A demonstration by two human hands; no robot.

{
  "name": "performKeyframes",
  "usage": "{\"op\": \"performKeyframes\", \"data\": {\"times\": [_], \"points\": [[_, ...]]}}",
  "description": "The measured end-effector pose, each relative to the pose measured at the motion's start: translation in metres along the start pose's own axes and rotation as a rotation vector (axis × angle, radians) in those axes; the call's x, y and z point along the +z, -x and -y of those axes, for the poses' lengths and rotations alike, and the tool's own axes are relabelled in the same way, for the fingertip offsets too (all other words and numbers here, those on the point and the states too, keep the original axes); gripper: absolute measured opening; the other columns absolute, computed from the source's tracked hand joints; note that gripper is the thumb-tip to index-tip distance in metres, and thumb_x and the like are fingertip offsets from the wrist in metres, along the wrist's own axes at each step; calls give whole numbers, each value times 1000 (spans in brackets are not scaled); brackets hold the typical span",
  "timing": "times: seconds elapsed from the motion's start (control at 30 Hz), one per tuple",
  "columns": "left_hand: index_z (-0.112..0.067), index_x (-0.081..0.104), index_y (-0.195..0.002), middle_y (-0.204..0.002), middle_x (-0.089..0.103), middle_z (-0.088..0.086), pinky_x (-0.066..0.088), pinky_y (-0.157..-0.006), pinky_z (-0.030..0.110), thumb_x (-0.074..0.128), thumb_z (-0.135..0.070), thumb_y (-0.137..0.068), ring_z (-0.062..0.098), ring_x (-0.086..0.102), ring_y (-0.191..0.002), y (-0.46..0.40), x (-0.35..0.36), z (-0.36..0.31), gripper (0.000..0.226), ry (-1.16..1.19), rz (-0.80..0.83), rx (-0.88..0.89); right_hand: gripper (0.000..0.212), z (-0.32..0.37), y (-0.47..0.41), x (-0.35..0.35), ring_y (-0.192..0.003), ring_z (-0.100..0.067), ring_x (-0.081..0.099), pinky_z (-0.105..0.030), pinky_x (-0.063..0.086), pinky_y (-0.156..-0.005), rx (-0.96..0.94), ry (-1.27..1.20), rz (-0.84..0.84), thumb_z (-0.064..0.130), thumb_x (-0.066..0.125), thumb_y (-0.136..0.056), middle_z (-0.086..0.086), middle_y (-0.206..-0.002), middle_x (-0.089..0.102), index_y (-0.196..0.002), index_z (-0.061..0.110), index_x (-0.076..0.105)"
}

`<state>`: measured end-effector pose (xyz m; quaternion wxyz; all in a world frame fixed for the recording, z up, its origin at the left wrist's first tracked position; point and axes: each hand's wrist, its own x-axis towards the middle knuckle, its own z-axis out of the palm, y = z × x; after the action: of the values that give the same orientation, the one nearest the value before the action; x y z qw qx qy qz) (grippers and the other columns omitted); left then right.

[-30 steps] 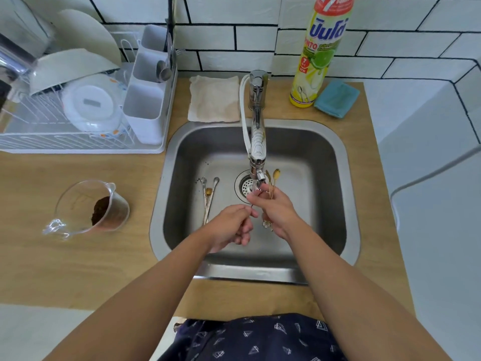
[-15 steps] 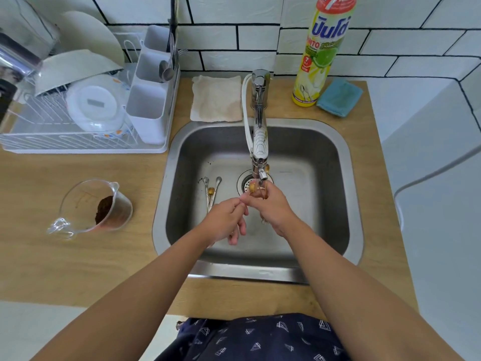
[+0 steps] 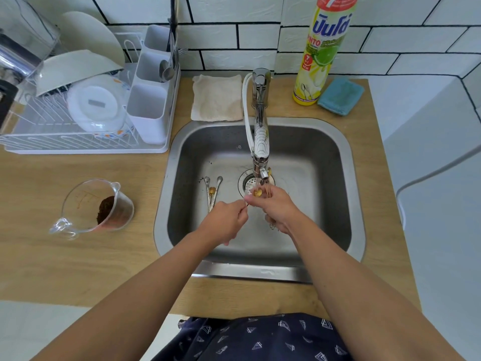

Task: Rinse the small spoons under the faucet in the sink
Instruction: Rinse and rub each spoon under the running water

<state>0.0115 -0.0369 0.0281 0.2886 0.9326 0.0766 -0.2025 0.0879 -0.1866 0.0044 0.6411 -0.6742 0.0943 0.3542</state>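
Both my hands are over the steel sink [image 3: 348, 183], just below the faucet [image 3: 260, 142] spout. My right hand [image 3: 276, 207] grips a bunch of small gold spoons [image 3: 260, 192], bowls up under the running water above the drain [image 3: 250, 184]. My left hand [image 3: 226, 222] is closed, its fingertips pinching a thin spoon handle where it meets the right hand. Three more small spoons [image 3: 213, 191], silver and gold, lie on the sink floor left of the drain.
A dish rack [image 3: 78, 121] with plates and a cutlery holder stands at the back left. A measuring cup [image 3: 99, 207] with brown powder sits on the wooden counter, left of the sink. A cloth [image 3: 217, 97], a dish soap bottle [image 3: 322, 48] and a blue sponge [image 3: 341, 96] lie behind the sink.
The spoon bowls in my right hand have dropped lower and closer to my fingers under the spout. My left hand has stayed pinched against the right hand.
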Motion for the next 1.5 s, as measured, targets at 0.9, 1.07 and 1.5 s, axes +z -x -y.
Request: {"op": "performKeyframes", "data": {"times": [0.9,1.07,1.5], "points": [[-12,54,-110,-77,68,11,26,-35,16,43,-38,-106,11,33,-30,8,-16,0,29,1119,351,-247,11,5,0,-4,-44,-4,32,-18,30,-40,46,-246,86,23,71,-97,1,-77,73,-93,13,67],[-12,56,-109,-80,69,10,59,-58,35,40,-39,-107,31,71,-62,5,-13,0,31,890,314,-253,22,2,-4,-1,-40,-6,30,-19,28,-38,25,-232,-10,25,66,-101,-4,-80,78,-82,14,65],[-5,57,-108,-76,61,7,39,-39,22,38,-28,-109,15,47,-38,6,-15,-12,29,840,214,-197,20,-2,-7,2,-40,-3,38,-18,31,-44,-99,-60,-37,27,61,-102,6,-72,76,-93,12,70]]}}
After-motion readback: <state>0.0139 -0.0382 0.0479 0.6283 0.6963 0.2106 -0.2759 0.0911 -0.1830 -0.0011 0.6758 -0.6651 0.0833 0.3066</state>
